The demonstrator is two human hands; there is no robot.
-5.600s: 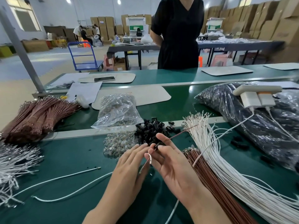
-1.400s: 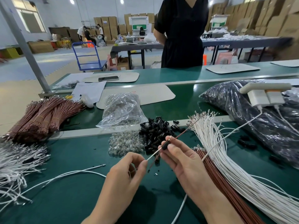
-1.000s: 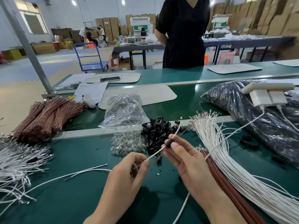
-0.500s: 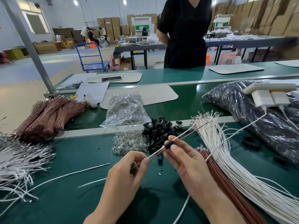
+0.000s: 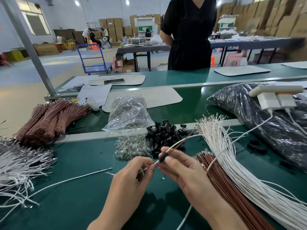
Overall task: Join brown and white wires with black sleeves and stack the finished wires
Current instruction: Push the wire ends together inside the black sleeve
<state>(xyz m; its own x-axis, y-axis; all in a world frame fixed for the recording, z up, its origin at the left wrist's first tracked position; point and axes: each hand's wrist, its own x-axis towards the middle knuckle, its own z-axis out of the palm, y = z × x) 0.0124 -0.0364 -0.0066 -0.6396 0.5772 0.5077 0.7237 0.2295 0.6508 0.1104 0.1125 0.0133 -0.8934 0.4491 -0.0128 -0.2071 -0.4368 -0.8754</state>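
Centre frame: our left grip [image 5: 132, 176] pinches the wire ends [image 5: 155, 162], right grip [image 5: 181, 168] the black sleeve [image 5: 162, 157]; we should slide it straight.

Illumination is bright and even, from round ceiling lamps [image 5: 77, 3] and a tall window [image 5: 35, 22] at upper left. Shadows on the matte green tabletop [image 5: 79, 205] are soft, darkest beneath the left hand [image 5: 131, 178] and right hand [image 5: 182, 170]. Glare flecks the glossy black plastic bag [image 5: 249, 123] and the crumpled clear plastic bag [image 5: 129, 112]. Wide-angle distortion tilts the grey metal post [image 5: 29, 47]. Stacked cardboard boxes [image 5: 292, 22] at far right are smeared. The short black sleeve [image 5: 162, 158] held by the right hand and the thin white wire [image 5: 152, 164] pinched by the left appear slightly soft.
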